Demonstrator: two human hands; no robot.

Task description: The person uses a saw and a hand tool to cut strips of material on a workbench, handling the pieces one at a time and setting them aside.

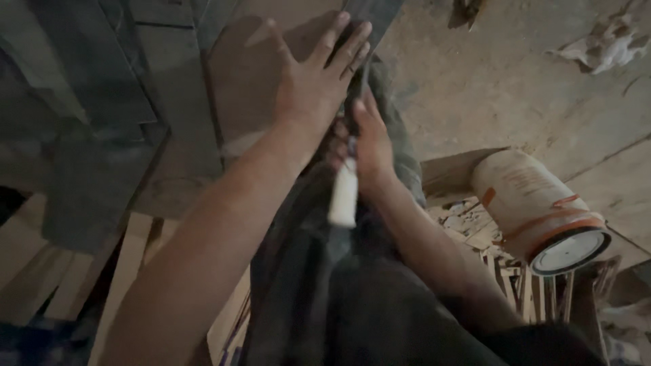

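Right hand: the right hand (371, 146) is closed around a tool with a pale, smooth cylindrical handle (344, 193); the working end is hidden between the hands.
Left hand: the left hand (317, 81) lies open and flat, fingers spread, pressing on a long dark narrow strip (369, 20), gripping nothing.
Strip position: it runs up the middle from the person's lap, across the hands to the top edge.
Step in hand: judged as working the tool along the strip while the flat palm steadies it.
Next move: calls for firm downward pressure and fingers kept clear of the tool's path.
Right side: a pale cylindrical plastic bucket with orange bands (539, 207) lies tipped on splintered wood offcuts (475, 227).
Left side: rough, dull grey boards (95, 115) overlap.
Far: a dusty, scuffed concrete floor (502, 74).
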